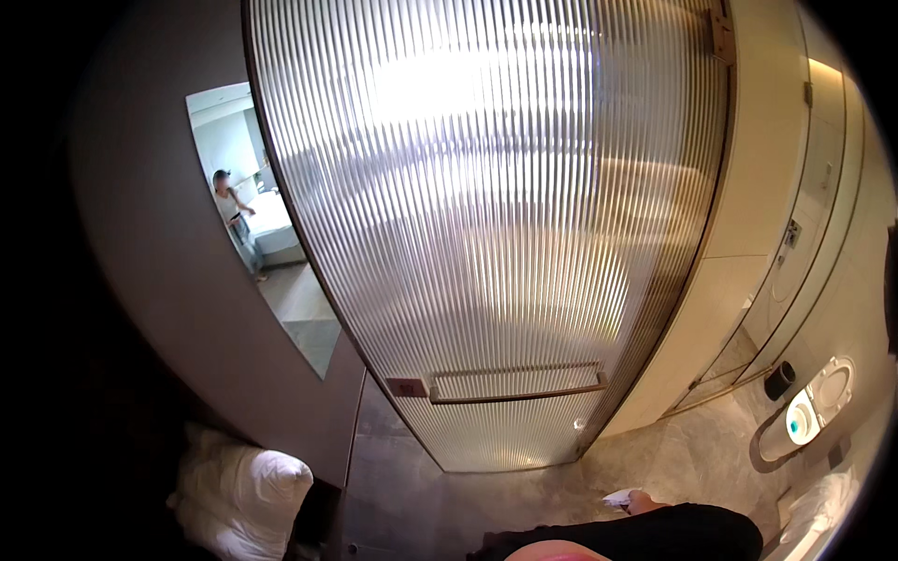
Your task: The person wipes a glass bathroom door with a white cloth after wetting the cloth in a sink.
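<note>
At the lower right of the head view, my right hand (pixel 642 503) comes out past a black sleeve and is closed on a white cloth or paper (pixel 620 498), its exact kind unclear. Before me stands a ribbed glass door (pixel 484 231) in a dark frame, with a horizontal metal bar handle (pixel 519 394) across its lower part. The hand is below and to the right of that handle, apart from it. My left hand is out of view.
White bedding (pixel 245 491) is piled at the lower left. A wall mirror (pixel 280 238) reflects a person beside a bed. Rightward are a toilet (pixel 800 417) with its lid up, a black bin (pixel 779 381), a glass shower enclosure (pixel 793 245) and a white towel or bag (pixel 819 505).
</note>
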